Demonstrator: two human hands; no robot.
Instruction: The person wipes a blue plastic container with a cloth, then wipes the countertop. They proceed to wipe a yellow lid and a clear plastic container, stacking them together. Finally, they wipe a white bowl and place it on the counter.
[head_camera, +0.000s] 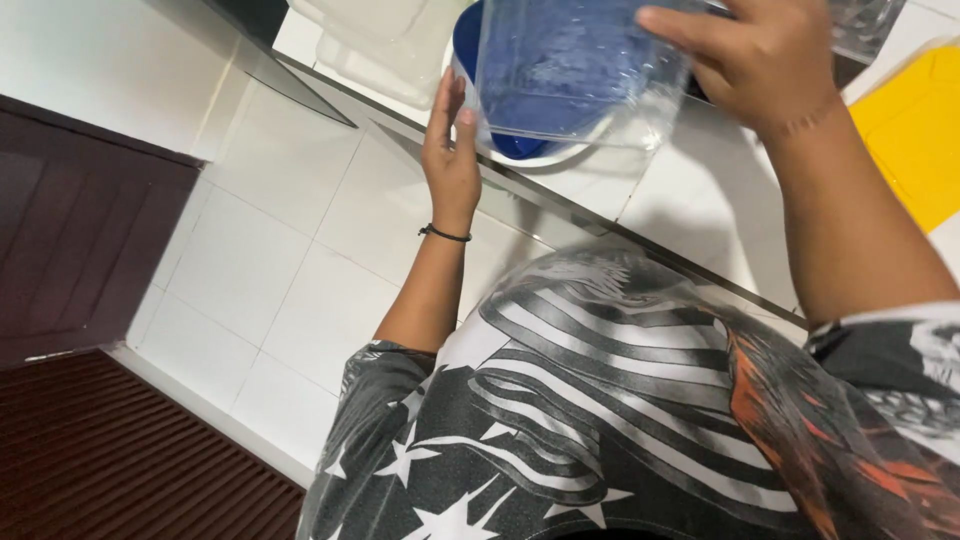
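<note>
My right hand grips the rim of a clear plastic container, holding it tilted above the counter. Through its wall a blue bowl shows, resting in a white bowl at the counter's edge. My left hand presses flat against the lower left side of the clear container, next to the bowls. A thin black band circles my left wrist.
A white tiled counter runs along the top right, with a yellow board on its right end. A clear plastic tub sits at the back. White floor tiles, a dark wooden door and a dark ribbed mat lie left.
</note>
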